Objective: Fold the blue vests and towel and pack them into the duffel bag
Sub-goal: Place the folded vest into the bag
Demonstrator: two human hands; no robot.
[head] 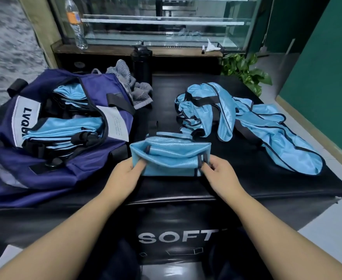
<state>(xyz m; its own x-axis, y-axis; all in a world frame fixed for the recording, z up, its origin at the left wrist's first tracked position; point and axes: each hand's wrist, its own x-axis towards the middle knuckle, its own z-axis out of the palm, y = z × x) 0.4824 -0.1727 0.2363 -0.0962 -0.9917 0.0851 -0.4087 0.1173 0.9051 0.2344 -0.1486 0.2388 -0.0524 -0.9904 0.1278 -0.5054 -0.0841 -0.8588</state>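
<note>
Your left hand (128, 170) pinches the near-left corner of a folded light-blue mesh vest with dark trim (172, 158), thumb on top and fingers curled under the fabric. Your right hand (218, 172) pinches the near-right edge of the same vest, right where two dark trim bands cross it. The folded vest lies flat on the black padded box top (247, 184), near its front edge, between your two hands.

To the left, touching the padded surface, sits the open navy-blue fabric duffel bag (97, 158) with white label patches. Inside its mouth lies a stack of folded light-blue vests (69, 126), their dark trim edges showing in layers.

Behind the bag's far end, a crumpled grey striped towel (133, 85) rests on the surface, just beside a black cylindrical bottle (142, 63) that stands upright.

On the right half of the surface a loose pile of unfolded light-blue vests (226, 110) spreads out, trailing toward the front-right corner, well apart from your hands.

Farther back, a clear plastic water bottle with an orange label (75, 23) stands upright on a wooden ledge (105, 49) before a glass display case (166, 21). A green leafy plant (244, 69) sits beyond the right rear corner.
</note>
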